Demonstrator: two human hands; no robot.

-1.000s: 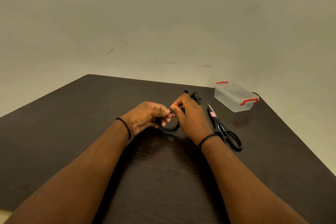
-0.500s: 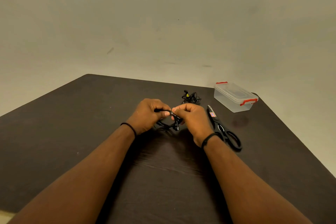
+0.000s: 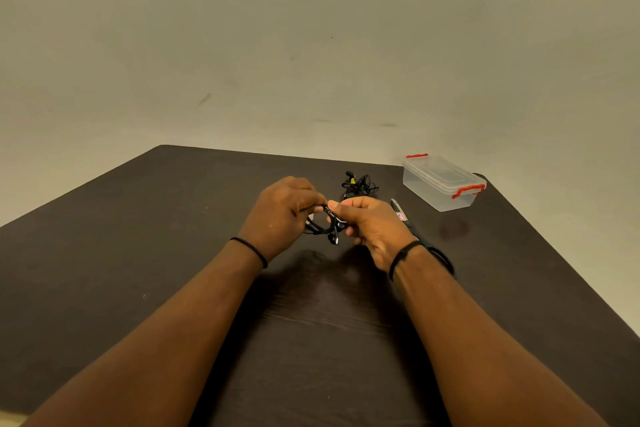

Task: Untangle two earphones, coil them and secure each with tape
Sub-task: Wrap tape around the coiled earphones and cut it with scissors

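Observation:
Above the middle of the dark table [image 3: 138,253], both hands hold a coiled black earphone [image 3: 327,227]. My left hand [image 3: 284,215] grips the coil's left side with curled fingers. My right hand [image 3: 372,225] pinches its right side between thumb and fingers; an earbud dangles below the coil. A second black earphone [image 3: 358,183], bunched with a small yellow mark on it, lies on the table just beyond my right hand. I cannot make out any tape.
Black scissors [image 3: 403,217] lie to the right, mostly hidden behind my right wrist. A clear plastic box [image 3: 441,184] with red latches stands at the far right corner. The table's edges run close behind the box and along the right.
Both hands have drawn slightly towards me and turned the coil; it now hangs more open between them, with an earbud dangling below. The second earphone, earlier partly hidden, shows fully.

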